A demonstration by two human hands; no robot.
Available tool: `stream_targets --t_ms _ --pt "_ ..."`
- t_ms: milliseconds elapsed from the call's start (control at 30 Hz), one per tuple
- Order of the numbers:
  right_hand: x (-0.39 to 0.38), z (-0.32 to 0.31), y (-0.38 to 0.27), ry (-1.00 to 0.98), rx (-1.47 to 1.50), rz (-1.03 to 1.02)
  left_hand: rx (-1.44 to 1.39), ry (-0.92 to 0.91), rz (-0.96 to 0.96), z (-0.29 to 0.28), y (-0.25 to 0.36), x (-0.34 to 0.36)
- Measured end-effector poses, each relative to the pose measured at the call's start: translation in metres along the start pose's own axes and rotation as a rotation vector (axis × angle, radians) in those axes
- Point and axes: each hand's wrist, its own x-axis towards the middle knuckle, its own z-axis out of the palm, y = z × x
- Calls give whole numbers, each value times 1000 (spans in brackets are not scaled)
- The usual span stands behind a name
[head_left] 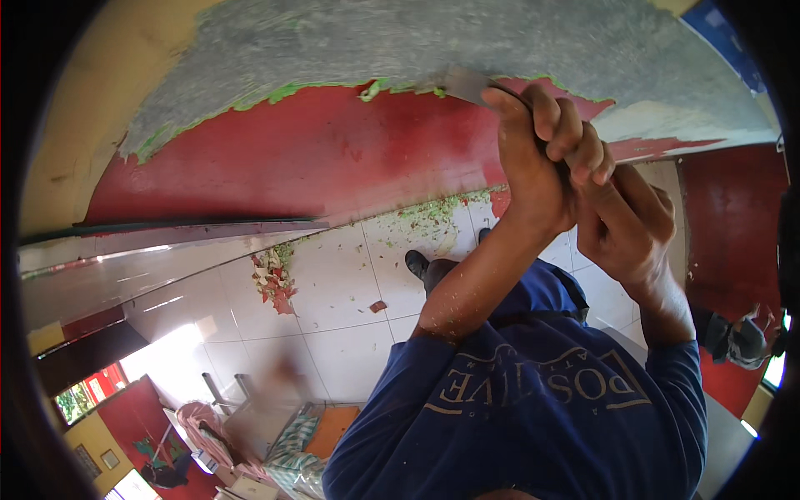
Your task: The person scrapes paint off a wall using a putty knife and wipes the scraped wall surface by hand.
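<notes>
A scraper (467,84) with a flat metal blade and a dark handle is held up against the wall. My left hand (535,162) is closed round the handle, its fingers curled over it. Just below and to the right, my right hand (631,218) is closed at the handle's rear end, mostly hiding it. The blade lies at the border between bare grey wall (333,46) and red paint (333,150). Ragged green paint shows along this border, and a curled green peeling (371,90) hangs left of the blade.
Paint flakes (429,223) litter the white tiled floor (342,287) below the wall, with a heap of peelings (273,279) to the left. A ledge (183,237) runs along the left wall. Cloths and an orange item (335,430) lie at the lower left. A dark bundle (742,337) is at the right.
</notes>
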Motion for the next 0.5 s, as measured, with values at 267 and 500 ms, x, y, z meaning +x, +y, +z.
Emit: stream_targets --t_ms 267,500 --pt "4 10 6 21 147 -67 -58 -154 -28 0 22 1" --pt "3 16 -13 131 119 -3 29 -96 -24 9 37 0"
